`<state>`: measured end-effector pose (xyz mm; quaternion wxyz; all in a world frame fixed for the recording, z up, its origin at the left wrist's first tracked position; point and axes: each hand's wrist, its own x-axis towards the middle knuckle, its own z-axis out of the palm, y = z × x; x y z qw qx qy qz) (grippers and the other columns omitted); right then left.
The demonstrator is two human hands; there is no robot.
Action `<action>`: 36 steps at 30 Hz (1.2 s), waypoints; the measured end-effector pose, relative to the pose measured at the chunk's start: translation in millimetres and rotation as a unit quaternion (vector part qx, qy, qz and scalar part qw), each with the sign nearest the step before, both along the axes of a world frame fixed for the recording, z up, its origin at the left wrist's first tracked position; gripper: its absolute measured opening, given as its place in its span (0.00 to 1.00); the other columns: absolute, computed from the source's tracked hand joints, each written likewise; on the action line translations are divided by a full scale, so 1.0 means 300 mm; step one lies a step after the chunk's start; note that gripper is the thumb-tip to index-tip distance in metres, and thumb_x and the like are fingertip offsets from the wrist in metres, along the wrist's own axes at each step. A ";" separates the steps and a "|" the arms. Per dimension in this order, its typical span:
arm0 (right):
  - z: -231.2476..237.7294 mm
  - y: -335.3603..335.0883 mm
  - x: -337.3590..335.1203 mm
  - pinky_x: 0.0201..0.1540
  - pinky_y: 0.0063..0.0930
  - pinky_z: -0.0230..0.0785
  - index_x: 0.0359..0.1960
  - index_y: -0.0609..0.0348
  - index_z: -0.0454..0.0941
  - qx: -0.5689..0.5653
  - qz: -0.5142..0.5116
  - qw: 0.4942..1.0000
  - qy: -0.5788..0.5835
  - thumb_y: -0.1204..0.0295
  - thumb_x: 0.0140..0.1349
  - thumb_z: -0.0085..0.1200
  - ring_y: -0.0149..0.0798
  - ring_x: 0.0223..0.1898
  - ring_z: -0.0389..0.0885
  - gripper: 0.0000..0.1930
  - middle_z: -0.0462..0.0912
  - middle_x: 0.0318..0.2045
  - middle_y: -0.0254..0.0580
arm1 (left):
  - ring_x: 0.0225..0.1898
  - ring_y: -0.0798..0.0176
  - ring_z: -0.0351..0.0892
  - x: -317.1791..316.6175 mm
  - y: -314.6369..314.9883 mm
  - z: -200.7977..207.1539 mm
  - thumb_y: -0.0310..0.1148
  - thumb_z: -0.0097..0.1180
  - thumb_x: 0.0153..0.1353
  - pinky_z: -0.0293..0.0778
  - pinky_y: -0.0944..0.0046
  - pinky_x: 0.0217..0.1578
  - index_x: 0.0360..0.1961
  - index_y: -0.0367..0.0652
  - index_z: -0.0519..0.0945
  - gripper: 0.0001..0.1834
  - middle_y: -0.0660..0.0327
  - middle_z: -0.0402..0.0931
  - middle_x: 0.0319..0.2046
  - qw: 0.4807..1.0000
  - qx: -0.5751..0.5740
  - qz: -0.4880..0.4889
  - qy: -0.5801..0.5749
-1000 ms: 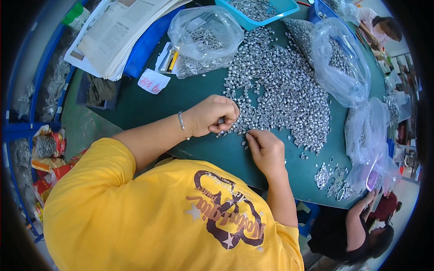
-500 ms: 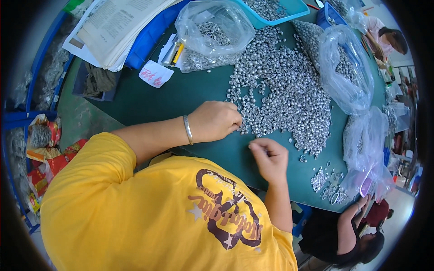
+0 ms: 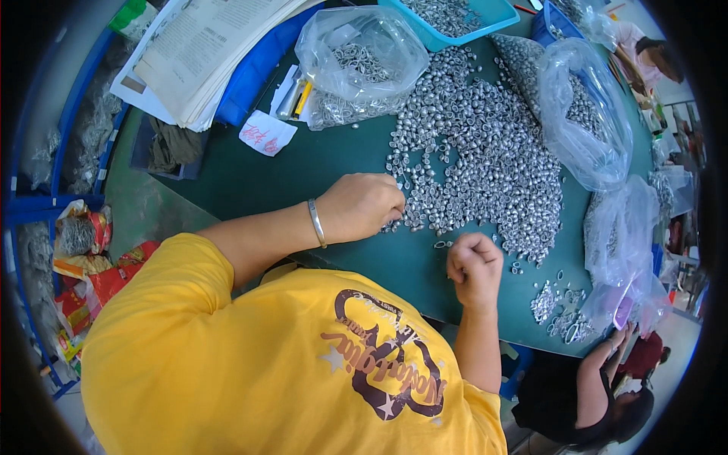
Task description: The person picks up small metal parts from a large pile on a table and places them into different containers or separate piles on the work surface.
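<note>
A wide heap of small silver metal pieces (image 3: 493, 159), domed and hollow, spreads over the dark green table. My left hand (image 3: 362, 206), with a silver bangle (image 3: 316, 223) on its wrist, rests at the heap's near left edge. Its fingers are pinched together over a few pieces; what lies between the fingertips is hidden. My right hand (image 3: 475, 267) is a little to the right, just off the heap's near edge, its fingers curled in. I cannot make out anything inside it. Beside it a small silver ring-like piece (image 3: 442, 244) lies on the table.
Behind the heap stand a clear plastic bag (image 3: 360, 57) of metal parts and a turquoise tray (image 3: 440, 38). More plastic bags (image 3: 584, 114) line the right side. Papers (image 3: 205, 61) lie far left. Smaller piles (image 3: 561, 307) sit at the right. Another person (image 3: 584, 394) works at lower right.
My right hand has moved right, away from my left hand, and its fingers have curled in. The small ring-like piece now shows on the table there. My left hand stays at the heap's edge.
</note>
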<state>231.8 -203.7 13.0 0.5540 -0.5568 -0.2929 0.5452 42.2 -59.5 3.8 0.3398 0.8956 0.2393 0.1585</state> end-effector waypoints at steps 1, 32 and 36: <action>0.017 0.012 0.025 0.21 0.15 0.60 0.26 0.65 0.77 0.020 0.008 0.988 0.153 0.81 0.50 0.57 0.23 0.20 0.70 0.02 0.74 0.19 0.30 | 0.29 0.56 0.75 -0.001 0.004 0.006 0.29 0.58 0.49 0.72 0.60 0.30 0.24 0.43 0.80 0.02 0.60 0.73 0.24 1.000 0.004 -0.004 0.002; -0.026 0.131 -0.052 0.25 0.32 0.69 0.30 0.57 0.79 0.119 0.071 0.802 -0.581 0.75 0.51 0.56 0.43 0.23 0.77 0.04 0.78 0.23 0.41 | 0.27 0.56 0.75 0.051 -0.006 0.009 0.29 0.61 0.47 0.71 0.61 0.27 0.25 0.44 0.80 0.03 0.60 0.72 0.23 0.998 0.064 -0.013 -0.005; 0.023 0.121 -0.020 0.19 0.16 0.60 0.30 0.64 0.78 -0.013 0.013 0.986 -0.166 0.80 0.54 0.54 0.21 0.20 0.68 0.03 0.73 0.17 0.30 | 0.27 0.55 0.75 0.049 -0.005 0.017 0.28 0.60 0.48 0.72 0.61 0.28 0.25 0.43 0.80 0.03 0.59 0.73 0.24 0.998 0.059 -0.005 0.000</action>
